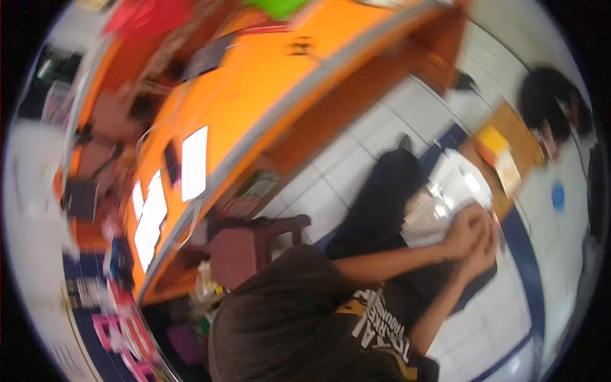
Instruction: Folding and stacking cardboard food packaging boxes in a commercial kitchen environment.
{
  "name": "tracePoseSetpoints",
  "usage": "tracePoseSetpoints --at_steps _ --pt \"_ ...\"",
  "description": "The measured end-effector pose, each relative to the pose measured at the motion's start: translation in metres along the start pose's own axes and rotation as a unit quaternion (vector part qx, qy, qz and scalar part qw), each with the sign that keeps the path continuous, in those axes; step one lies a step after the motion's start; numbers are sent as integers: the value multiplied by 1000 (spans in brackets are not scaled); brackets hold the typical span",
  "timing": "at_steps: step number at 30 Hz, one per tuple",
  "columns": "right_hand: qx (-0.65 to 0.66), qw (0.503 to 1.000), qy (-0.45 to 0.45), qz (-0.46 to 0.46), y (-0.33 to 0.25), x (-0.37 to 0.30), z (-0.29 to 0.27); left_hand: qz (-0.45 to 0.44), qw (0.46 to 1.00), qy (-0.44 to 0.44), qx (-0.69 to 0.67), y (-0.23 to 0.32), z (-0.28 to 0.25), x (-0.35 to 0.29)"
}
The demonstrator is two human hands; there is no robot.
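Observation:
My left hand (466, 230) and my right hand (482, 256) are drawn together, fingers curled in against each other. Whatever lies between them is hidden and smeared by motion. Just beyond the hands is a shiny whitish plastic bag (425, 215), with something pale brown showing at it. White sheet-like material (468, 178) lies behind the bag, blurred. I cannot tell whether my fingers touch the bag.
A brown board (520, 132) on the tiled floor bears a yellow-and-white packet (499, 153). Another person (547, 102) in dark clothing is at the far right, near a blue round object (558, 196). An orange desk (254, 95) and a maroon stool (235, 258) stand left.

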State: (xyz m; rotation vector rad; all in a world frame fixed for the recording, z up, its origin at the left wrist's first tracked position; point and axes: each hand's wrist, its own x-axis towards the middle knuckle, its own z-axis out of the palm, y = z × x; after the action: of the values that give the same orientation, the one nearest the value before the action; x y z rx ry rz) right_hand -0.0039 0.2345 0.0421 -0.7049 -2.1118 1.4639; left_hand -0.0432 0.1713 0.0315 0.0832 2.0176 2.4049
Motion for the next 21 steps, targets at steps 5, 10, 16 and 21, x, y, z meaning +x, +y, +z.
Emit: tracePoseSetpoints --at_steps 5,10,16,21 --pt "244 965 -22 94 -1 -2 16 -2 996 86 -13 14 -9 -3" --pt "227 972 -19 52 -18 -8 20 80 992 92 19 27 -15 -3" --pt "201 977 -54 37 -10 -4 21 124 987 72 67 46 -25 -7" --pt "263 948 -124 130 -23 13 5 335 874 -36 350 57 -47 -15"
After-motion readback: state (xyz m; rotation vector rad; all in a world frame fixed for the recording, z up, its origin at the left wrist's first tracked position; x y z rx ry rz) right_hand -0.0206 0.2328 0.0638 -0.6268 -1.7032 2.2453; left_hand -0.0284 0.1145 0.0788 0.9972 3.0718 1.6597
